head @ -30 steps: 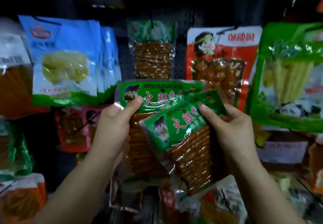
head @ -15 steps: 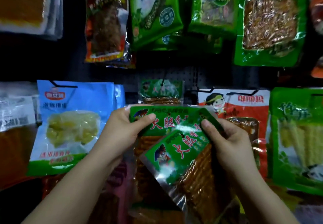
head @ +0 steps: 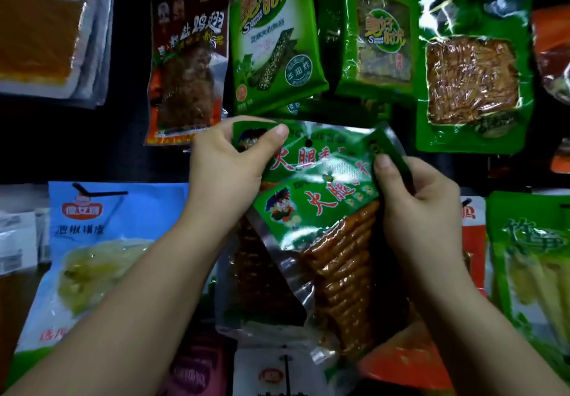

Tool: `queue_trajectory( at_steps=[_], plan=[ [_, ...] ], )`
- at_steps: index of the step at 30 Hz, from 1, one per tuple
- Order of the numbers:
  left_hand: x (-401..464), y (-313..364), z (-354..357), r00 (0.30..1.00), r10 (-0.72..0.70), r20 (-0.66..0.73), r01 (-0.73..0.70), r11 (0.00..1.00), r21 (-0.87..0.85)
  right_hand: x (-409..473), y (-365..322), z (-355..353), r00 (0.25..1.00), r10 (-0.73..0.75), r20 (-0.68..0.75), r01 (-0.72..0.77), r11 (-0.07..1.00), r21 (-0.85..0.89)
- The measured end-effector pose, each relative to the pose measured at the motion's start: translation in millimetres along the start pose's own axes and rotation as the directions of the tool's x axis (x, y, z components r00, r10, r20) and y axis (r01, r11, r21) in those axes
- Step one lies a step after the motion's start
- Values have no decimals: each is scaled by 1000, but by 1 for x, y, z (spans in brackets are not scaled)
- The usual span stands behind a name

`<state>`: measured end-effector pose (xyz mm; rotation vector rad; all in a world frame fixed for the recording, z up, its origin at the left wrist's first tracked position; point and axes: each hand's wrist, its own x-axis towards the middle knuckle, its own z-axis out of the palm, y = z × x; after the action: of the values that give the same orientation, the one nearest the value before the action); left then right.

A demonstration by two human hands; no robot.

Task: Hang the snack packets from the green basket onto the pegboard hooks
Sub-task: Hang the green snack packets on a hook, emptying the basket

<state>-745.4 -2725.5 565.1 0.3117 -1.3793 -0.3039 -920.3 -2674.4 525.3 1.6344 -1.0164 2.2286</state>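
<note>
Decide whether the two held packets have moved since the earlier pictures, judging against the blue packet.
Yes. The held packets have risen: they were below the blue packet's top edge, and now sit above it.

A dark pegboard wall [head: 129,148] fills the view under dim light, with glare on the glossy wrappers. Above the fingers hang a dark red packet [head: 188,65], two green seaweed packets [head: 274,40] and a green packet of brown strips [head: 472,77]. Left of the fingers and lower, a blue packet [head: 101,256] hangs from a black hook [head: 98,192]. Right of the fingers hangs a green bamboo-shoot packet [head: 536,266].
</note>
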Motion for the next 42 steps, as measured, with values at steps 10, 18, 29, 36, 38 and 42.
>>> queue_trajectory(
  at_steps=[10, 18, 29, 36, 38, 42],
  plan=[
    [8, -9, 7, 997, -73, -21, 74, 996, 56, 9, -10, 2, 1000, 16, -1, -16, 952, -307],
    [1, -48, 9, 980, -197, -26, 199, 975, 96, -20, 5, 14, 961, -277, -15, 203, 739, -642],
    [-3, -110, 3, 917, -399, -20, 399, 914, 75, -43, 57, 45, 991, 104, -83, -132, 832, -538],
    [13, -149, 14, 924, -369, -103, 383, 886, 261, -25, 104, 73, 910, 405, -86, -392, 778, -490],
    [16, -159, 17, 920, -373, -120, 392, 869, 302, -20, 114, 77, 898, 434, -74, -402, 740, -539],
    [22, -171, 24, 898, -414, -147, 438, 811, 389, -18, 126, 78, 894, 446, -40, -385, 719, -578]
  ],
)
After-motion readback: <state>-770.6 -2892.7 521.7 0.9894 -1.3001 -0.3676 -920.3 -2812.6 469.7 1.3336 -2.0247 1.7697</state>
